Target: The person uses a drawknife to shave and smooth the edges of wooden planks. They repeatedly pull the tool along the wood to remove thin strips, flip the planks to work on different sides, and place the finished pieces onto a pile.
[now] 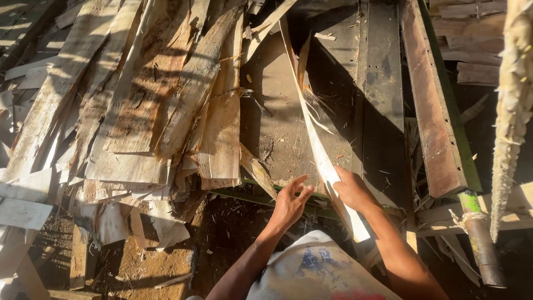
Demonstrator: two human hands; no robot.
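1. A heap of thin wood veneer sheets (pixel 139 111) covers the left of the dark, dusty table (pixel 277 128).
2. A rusty metal rail (pixel 433 100) runs along the right.
3. A long pale veneer strip (pixel 316 139) lies with its long axis running away from the person, near end at the right hand.
4. The right hand (pixel 351 191), the nearer one, rests its grip pressed on the strip.
5. The left hand (pixel 288 205) hovers just left, fingers spread, holding nothing.
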